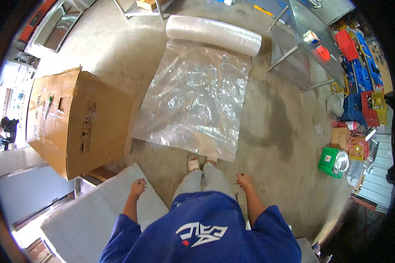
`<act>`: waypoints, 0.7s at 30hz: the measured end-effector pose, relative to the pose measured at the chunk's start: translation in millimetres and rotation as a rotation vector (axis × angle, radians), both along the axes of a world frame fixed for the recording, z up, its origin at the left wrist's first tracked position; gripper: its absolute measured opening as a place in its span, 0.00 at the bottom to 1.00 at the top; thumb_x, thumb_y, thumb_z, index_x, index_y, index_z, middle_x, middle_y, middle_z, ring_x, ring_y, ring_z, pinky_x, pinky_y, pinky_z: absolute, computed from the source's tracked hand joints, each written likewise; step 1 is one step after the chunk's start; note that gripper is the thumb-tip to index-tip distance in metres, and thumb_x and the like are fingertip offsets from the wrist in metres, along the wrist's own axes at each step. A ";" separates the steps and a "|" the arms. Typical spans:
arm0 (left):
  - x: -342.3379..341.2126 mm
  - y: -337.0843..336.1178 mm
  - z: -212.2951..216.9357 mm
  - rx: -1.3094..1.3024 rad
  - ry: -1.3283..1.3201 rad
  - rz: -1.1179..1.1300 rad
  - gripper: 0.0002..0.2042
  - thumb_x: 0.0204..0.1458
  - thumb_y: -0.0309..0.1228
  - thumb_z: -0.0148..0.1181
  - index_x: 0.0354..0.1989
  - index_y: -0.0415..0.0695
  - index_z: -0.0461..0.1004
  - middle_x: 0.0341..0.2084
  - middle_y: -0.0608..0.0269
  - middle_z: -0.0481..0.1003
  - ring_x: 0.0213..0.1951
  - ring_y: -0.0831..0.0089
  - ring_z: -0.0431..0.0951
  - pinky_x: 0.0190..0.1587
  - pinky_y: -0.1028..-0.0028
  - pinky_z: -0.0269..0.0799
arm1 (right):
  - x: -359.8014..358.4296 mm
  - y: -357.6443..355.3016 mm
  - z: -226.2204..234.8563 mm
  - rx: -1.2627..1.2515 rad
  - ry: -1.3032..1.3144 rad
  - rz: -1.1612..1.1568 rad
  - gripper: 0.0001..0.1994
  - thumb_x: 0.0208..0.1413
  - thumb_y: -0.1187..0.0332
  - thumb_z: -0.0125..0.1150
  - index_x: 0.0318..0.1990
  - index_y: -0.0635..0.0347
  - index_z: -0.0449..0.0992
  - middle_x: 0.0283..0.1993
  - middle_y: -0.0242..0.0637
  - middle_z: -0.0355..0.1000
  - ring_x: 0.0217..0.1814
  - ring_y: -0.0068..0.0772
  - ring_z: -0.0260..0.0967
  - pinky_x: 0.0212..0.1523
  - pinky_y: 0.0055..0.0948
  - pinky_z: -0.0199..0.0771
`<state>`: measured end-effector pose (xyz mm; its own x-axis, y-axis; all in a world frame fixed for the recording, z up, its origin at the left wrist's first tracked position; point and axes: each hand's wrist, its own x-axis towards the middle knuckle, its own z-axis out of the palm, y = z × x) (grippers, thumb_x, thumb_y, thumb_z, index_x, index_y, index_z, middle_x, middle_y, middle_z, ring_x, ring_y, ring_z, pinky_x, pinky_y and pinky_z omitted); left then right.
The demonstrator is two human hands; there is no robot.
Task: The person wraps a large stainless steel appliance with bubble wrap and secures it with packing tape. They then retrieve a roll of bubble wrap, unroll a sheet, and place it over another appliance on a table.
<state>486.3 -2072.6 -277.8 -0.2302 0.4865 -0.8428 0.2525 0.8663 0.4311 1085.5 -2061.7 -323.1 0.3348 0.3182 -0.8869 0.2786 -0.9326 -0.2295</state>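
My left hand hangs over the white-topped table at my left, its fingers loosely curled in. On the other side, my right hand is held away from my body above the concrete floor, fingers curled too. Nothing shows in either hand. In front of my feet a sheet of clear bubble wrap lies spread on the floor, its near edge at my toes. It runs out from a thick roll of bubble wrap at the far end. Neither hand touches it.
A large cardboard box stands left of the sheet, with a green-and-white pen-like item on it. At far right is a metal table bearing tape rolls. A green crate and several coloured baskets line the right side. A person is at far left.
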 end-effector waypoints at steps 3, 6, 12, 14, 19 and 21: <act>-26.0 -16.5 -21.6 0.061 -0.003 -0.002 0.20 0.60 0.39 0.55 0.55 0.39 0.72 0.35 0.60 0.78 0.32 0.72 0.78 0.32 0.72 0.75 | 1.3 -29.8 12.5 0.018 0.024 -0.098 0.25 0.58 0.55 0.58 0.55 0.66 0.68 0.34 0.43 0.75 0.28 0.35 0.75 0.26 0.37 0.71; -6.6 21.1 7.4 0.132 0.035 0.032 0.21 0.60 0.41 0.56 0.56 0.39 0.71 0.37 0.61 0.77 0.34 0.73 0.77 0.34 0.73 0.75 | -1.1 -53.2 26.2 0.028 0.050 -0.209 0.25 0.58 0.55 0.58 0.55 0.64 0.70 0.37 0.45 0.75 0.33 0.40 0.75 0.32 0.40 0.73; 30.2 9.6 63.5 0.294 -0.011 0.173 0.21 0.61 0.41 0.56 0.56 0.39 0.71 0.38 0.61 0.77 0.37 0.74 0.77 0.36 0.74 0.73 | 52.4 -133.3 -42.6 -0.023 -0.025 0.246 0.21 0.57 0.55 0.56 0.49 0.64 0.77 0.42 0.49 0.77 0.41 0.41 0.75 0.41 0.38 0.74; 35.5 -15.5 58.6 0.260 -0.035 0.224 0.20 0.61 0.41 0.56 0.56 0.40 0.71 0.38 0.61 0.77 0.37 0.74 0.77 0.36 0.74 0.73 | 59.1 -139.8 -56.6 0.029 -0.064 0.431 0.20 0.57 0.55 0.56 0.45 0.64 0.79 0.41 0.48 0.76 0.40 0.42 0.74 0.41 0.36 0.73; 41.7 -108.3 20.8 0.014 -0.064 0.221 0.20 0.60 0.40 0.56 0.56 0.41 0.71 0.39 0.61 0.77 0.37 0.72 0.78 0.36 0.71 0.74 | -14.7 -69.5 20.4 0.110 0.032 0.109 0.20 0.58 0.56 0.58 0.46 0.67 0.77 0.35 0.43 0.76 0.35 0.38 0.76 0.30 0.36 0.73; 52.7 -123.8 27.3 -0.063 -0.068 0.187 0.21 0.61 0.41 0.55 0.58 0.41 0.69 0.40 0.61 0.77 0.37 0.70 0.78 0.35 0.71 0.74 | -22.5 -41.9 33.3 0.098 0.118 0.034 0.19 0.59 0.55 0.57 0.46 0.63 0.76 0.36 0.42 0.77 0.35 0.36 0.76 0.34 0.36 0.74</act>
<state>539.0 -2196.4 -250.5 -0.2532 0.3863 -0.8869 0.0566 0.9212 0.3851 1063.0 -2103.6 -289.9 0.2173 0.4146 -0.8837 0.2750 -0.8946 -0.3522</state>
